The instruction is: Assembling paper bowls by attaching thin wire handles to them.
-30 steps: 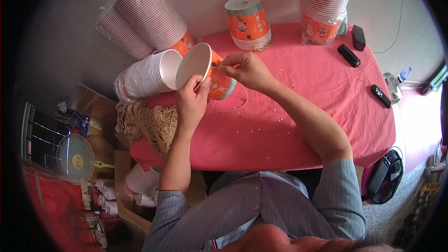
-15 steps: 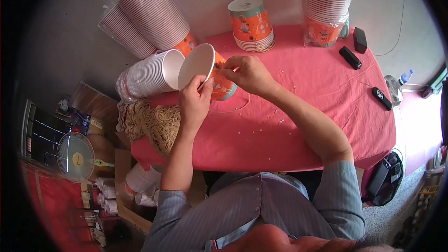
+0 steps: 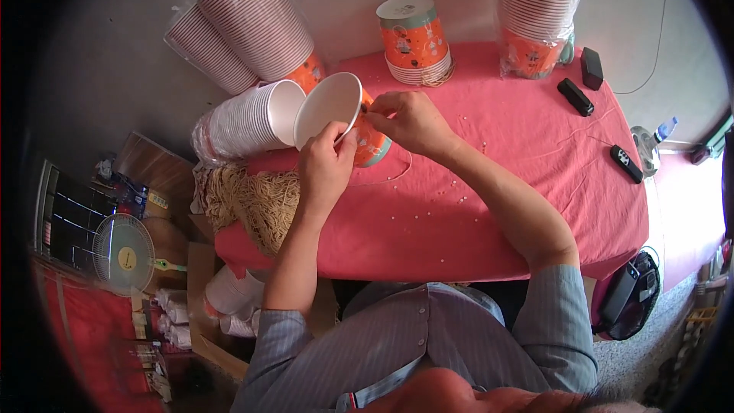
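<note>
A paper bucket [image 3: 325, 113], white inside with an orange printed wall and green base band, is tilted above the table with its mouth toward the left. My left hand [image 3: 324, 170] grips its near rim, thumb outside. At the bucket's outer wall, just below the rim, my right hand [image 3: 413, 124] pinches with thumb and forefinger; what lies between those fingertips is too small to make out. A thin beige cord [image 3: 397, 178] curves over the cloth below the bucket. Beside my left forearm lies a heap of beige cords [image 3: 256, 203].
A red cloth [image 3: 489, 237] covers the table, with small white beads scattered on it. Around its back stand a wrapped bucket stack [image 3: 237, 122], an upturned stack [image 3: 417, 38] and a tall stack [image 3: 539, 15]. Black devices [image 3: 575, 97] lie at right. A fan [image 3: 124, 255] stands left.
The bucket and both hands have shifted slightly to the right. My left hand still grips the rim and my right fingers stay pinched at the wall.
</note>
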Available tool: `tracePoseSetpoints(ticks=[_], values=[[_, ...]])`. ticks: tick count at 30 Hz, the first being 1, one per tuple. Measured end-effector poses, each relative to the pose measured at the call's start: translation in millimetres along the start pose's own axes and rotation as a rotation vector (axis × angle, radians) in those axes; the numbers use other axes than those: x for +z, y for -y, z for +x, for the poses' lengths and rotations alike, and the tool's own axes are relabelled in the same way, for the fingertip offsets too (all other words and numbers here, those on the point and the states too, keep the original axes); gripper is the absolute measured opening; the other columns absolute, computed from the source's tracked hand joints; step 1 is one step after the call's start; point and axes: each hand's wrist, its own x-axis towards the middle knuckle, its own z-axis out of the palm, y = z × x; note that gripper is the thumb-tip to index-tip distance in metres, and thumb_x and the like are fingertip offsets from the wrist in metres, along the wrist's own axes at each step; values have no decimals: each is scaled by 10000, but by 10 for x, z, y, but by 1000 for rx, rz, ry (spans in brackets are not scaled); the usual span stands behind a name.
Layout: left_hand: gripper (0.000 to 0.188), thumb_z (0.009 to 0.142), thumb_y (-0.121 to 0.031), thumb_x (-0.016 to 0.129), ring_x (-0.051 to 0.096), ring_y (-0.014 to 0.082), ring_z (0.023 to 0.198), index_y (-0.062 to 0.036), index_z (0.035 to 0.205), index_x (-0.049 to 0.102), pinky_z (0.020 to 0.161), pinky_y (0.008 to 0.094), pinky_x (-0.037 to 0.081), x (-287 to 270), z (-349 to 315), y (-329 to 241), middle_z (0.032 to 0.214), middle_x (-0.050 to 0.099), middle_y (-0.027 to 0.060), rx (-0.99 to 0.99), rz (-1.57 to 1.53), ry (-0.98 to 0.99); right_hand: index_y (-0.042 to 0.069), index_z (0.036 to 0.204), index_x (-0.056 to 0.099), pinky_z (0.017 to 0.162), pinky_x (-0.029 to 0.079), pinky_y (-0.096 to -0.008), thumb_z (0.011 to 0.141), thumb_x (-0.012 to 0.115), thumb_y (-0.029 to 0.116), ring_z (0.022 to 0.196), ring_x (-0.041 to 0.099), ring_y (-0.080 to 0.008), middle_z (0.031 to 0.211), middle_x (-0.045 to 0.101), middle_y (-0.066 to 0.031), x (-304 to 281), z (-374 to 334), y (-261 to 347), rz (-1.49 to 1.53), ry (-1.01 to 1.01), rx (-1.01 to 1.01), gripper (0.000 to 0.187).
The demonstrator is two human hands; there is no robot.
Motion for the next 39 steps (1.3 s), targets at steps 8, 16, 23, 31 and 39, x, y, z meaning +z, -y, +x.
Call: tracePoseSetpoints(ticks=[8, 16, 23, 31, 39], values=[[189, 1074, -174, 645, 763, 440, 966, -7, 1141, 705, 832, 505, 588, -48, 95, -153, 1020, 785, 226, -7, 4, 109, -7, 1094, 814, 813, 621, -390, 974, 767, 180, 880, 807, -264, 965, 819, -176, -24, -1, -60, -26, 39, 17, 227], [307, 1112, -136, 526, 756, 423, 1134, 7, 1319, 701, 981, 480, 573, -68, 315, 82, 1154, 779, 268, 23, -69, 203, 7, 1098, 817, 781, 620, -387, 977, 766, 190, 857, 809, -266, 949, 821, -179, -4, -10, -112, -27, 46, 20, 225], [284, 1090, -109, 558, 787, 349, 1058, 50, 1261, 720, 943, 414, 579, -157, 534, 133, 1116, 797, 243, -91, -163, 557, 38, 1071, 821, 787, 614, -467, 933, 765, 229, 873, 787, -385, 949, 798, -207, 12, -10, -95, 11, 30, 7, 242], [167, 1039, -91, 644, 786, 327, 850, 31, 1116, 729, 758, 415, 592, -116, 470, -14, 960, 787, 197, -82, -33, 391, -4, 1062, 810, 805, 613, -402, 967, 774, 199, 879, 804, -266, 941, 817, -178, -13, 8, -160, -10, 74, 36, 227], [126, 1023, -14, 703, 722, 336, 721, 5, 1142, 738, 654, 433, 567, -4, -2, 158, 910, 752, 145, 466, 196, -489, -5, 1015, 813, 836, 588, -399, 944, 765, 246, 914, 779, -240, 965, 815, -152, 58, 26, -341, 233, 216, 237, 266]])
